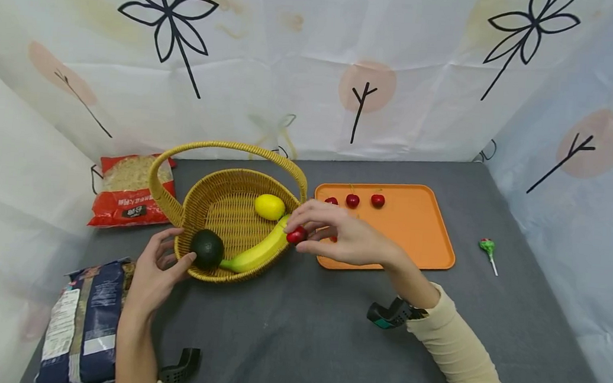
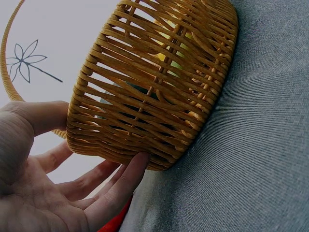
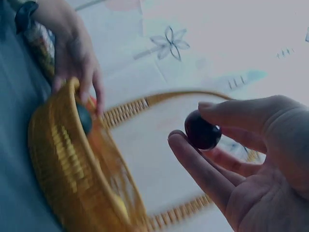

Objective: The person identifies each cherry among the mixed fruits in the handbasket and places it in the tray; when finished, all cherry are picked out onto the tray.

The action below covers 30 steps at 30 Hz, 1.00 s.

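Note:
My right hand (image 1: 343,235) pinches a dark red cherry (image 1: 297,235) between thumb and fingertips, over the right rim of a yellow wicker basket (image 1: 231,192). The right wrist view shows the cherry (image 3: 203,130) from close by, with the basket (image 3: 63,159) lower left. My left hand (image 1: 159,267) grips the basket's left side, thumb at the rim and fingertips against the outer weave (image 2: 145,96). Inside the basket lie a dark green avocado (image 1: 207,249), a banana (image 1: 259,252) and a lemon (image 1: 270,207). The tall handle (image 1: 235,146) stands up at the back.
An orange tray (image 1: 410,234) with several cherries (image 1: 377,200) lies to the right, partly behind my right hand. Farther right is a green-wrapped lollipop (image 1: 487,247). A red food bag (image 1: 135,194) and a dark blue bag (image 1: 97,319) lie left. Patterned cloth (image 1: 294,66) hangs behind.

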### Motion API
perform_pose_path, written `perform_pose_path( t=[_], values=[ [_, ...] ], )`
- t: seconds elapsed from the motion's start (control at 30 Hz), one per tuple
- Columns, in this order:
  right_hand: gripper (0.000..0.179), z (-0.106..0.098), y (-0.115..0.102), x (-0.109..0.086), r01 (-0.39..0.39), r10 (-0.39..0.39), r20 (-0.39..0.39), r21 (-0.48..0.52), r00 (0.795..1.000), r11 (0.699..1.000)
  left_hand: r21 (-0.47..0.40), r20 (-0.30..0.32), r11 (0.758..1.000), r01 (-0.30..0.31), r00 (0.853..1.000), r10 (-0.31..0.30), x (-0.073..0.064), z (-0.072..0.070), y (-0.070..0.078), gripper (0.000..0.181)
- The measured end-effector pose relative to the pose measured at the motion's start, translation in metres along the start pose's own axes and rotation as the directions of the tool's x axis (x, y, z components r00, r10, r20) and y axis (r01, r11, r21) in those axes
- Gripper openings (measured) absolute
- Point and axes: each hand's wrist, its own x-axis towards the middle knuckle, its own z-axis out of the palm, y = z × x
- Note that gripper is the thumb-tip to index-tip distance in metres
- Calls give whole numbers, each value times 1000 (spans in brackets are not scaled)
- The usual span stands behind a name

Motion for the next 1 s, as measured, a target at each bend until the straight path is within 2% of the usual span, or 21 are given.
perform_pose_path(
  t=[0.1,0.2,0.27,0.37,0.43,0.5,0.67,0.83,1.0],
  values=[
    [34,-17,7,-27,-51,49,-63,-33,997,998,1,-1,1000,5,1000,-5,0,0,0,67],
    [35,-34,21,-52,-150,139,-146,-65,979,987,2,-1,1000,8,1000,-8,0,-1,-1,67],
    [37,-43,34,-68,-234,212,-213,-86,954,968,3,0,1000,10,1000,-10,1,-1,-1,67],
    [35,-53,59,-88,-358,299,-324,-138,897,924,8,2,1000,11,1000,-11,1,-2,-2,67],
    [33,-56,73,-98,-418,331,-380,-171,864,892,16,5,1000,12,1000,-12,1,-3,-2,67],
    [27,-57,86,-105,-459,349,-413,-206,841,864,29,6,1000,12,1000,-13,0,-4,-1,68],
    [22,-56,106,-114,-513,378,-435,-250,817,821,72,13,997,10,1000,-11,-1,-6,1,68],
    [22,-56,112,-115,-543,398,-461,-239,793,805,106,24,994,-23,999,21,-3,-7,2,67],
    [26,-57,112,-115,-564,425,-454,-231,783,793,147,31,987,-56,998,52,-4,-7,5,67]
  ],
)
